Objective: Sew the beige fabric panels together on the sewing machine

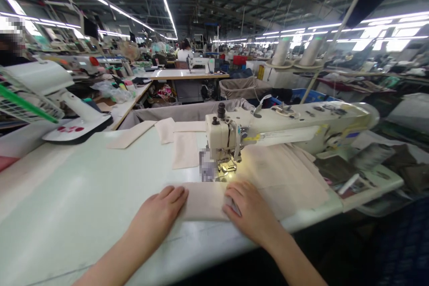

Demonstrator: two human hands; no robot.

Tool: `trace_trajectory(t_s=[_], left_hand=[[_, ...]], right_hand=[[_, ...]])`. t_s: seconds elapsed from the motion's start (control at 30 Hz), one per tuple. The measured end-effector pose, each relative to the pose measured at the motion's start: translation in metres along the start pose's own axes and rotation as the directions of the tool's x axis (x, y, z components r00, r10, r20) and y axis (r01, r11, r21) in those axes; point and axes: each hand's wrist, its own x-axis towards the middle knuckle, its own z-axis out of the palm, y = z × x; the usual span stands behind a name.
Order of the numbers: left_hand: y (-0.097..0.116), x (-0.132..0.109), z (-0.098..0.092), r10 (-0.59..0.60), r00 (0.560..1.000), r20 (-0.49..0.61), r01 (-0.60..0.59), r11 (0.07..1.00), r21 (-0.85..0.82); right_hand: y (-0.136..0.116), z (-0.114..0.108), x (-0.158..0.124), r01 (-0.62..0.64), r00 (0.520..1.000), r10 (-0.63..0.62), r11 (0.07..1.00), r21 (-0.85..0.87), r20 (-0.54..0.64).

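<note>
"So, where's the strip?"

"On the bench, at seven o'clock from the presser foot. The left hand sits at its nine, the right hand at its three."

"And each grip?"

"Left: fingers on the strip's end, thumb hidden; I can't tell if it pinches. Right: curled, with a grey thing between thumb and fingers, too blurred to call grasped."

"Around them?"

"Sewing machine head at one, cut pieces at eleven, wider cloth past two, fan at ten."
</note>
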Motion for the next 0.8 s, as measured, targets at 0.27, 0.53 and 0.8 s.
trace_trajectory(t_s=[0.27,0.53,0.8], left_hand=[[0.013,0.091,-0.003,-0.023,0.998,-0.053,0.019,0.998,-0.068],[-0.001,0.125,0.002,0.088,0.996,0.010,-0.086,0.988,-0.127],[-0.007,0.130,0.003,0.093,0.996,0.010,-0.090,0.985,-0.145]], right_hand=[[-0.015,0.012,-0.007,-0.056,0.996,0.051,0.996,-0.073,-0.066],[-0.013,0.016,-0.003,-0.093,0.994,0.091,0.995,-0.030,-0.065],[-0.011,0.019,0.000,-0.099,0.992,0.096,0.994,-0.038,-0.088]])
